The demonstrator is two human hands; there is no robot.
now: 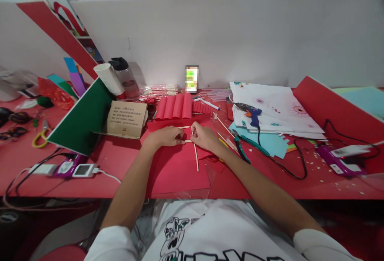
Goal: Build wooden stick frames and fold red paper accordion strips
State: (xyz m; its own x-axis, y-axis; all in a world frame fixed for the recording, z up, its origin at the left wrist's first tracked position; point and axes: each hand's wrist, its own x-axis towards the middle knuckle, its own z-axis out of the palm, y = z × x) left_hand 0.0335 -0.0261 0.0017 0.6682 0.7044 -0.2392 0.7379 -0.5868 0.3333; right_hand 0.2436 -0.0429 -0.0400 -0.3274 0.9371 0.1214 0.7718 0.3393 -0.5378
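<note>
My left hand [167, 136] and my right hand [204, 136] meet over a sheet of red paper [177, 169] on the red table [270, 181]. Both are closed in a pinch on thin wooden sticks [196, 155]; one stick runs toward me from under my right hand, another lies crosswise between the two hands. Just behind the hands stands a pleated red paper fold [178, 107].
A blue glue gun [250, 113] with a black cord lies on white printed paper [270, 109] at right, and green-handled pliers [241, 147] lie beside my right forearm. A green board [82, 119], cardboard box [127, 119], white cup [108, 78], bottle [124, 76] and phone [191, 78] stand behind.
</note>
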